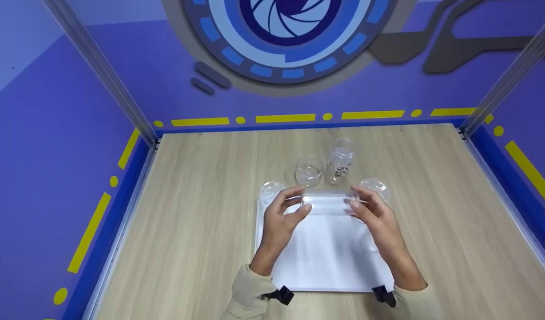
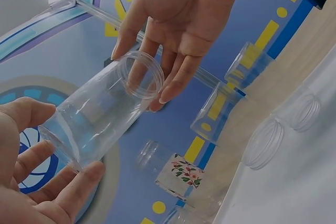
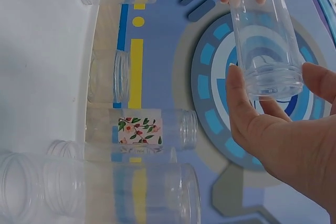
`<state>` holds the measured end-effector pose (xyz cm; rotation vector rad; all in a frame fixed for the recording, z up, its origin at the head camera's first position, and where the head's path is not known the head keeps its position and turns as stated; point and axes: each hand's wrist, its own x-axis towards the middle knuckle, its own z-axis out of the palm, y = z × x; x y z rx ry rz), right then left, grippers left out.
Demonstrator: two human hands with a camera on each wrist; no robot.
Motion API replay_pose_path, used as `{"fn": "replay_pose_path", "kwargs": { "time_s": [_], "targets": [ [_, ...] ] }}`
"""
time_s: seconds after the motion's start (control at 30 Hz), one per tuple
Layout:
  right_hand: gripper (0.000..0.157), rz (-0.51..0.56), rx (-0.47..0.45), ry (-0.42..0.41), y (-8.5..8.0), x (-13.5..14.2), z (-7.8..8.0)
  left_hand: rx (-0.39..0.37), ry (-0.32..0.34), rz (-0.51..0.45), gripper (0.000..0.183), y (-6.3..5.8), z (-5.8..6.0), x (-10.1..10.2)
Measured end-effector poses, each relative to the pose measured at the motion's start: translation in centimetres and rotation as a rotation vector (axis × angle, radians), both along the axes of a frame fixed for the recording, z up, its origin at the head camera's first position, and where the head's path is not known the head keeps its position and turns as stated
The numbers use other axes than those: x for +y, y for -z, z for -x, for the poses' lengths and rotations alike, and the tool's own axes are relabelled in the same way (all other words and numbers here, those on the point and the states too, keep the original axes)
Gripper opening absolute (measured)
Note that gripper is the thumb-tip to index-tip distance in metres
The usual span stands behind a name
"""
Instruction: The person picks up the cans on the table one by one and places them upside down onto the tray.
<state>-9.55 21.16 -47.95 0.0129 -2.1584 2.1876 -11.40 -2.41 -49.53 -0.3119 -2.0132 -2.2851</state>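
A clear, empty plastic jar with a threaded neck lies sideways in the air above a white tray. My left hand holds its base end between thumb and fingertips. At the other end, my right hand grips the threaded neck, thumb on one side and fingers on the other. The left wrist view shows the open mouth of the jar, with no lid on it. In the right wrist view the jar hangs between both hands, its neck against the fingers of the right hand.
Behind the tray stand a short clear jar and a tall jar with a floral label. Other clear containers sit at the tray's back left and back right. A clear round piece is on the tray's right side.
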Motion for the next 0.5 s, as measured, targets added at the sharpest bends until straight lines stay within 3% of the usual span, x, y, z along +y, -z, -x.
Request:
{"fn": "replay_pose_path", "kwargs": {
  "time_s": [0.2, 0.5],
  "targets": [
    [0.039, -0.025, 0.024, 0.018, 0.1, 0.3, 0.0, 0.001, -0.011, 0.020, 0.043, -0.1, -0.1, -0.4],
    [0.038, 0.036, 0.143, 0.023, -0.3, 1.3, 0.1, 0.046, -0.034, 0.101, 0.045, -0.3, -0.1, -1.9]
  ]
}}
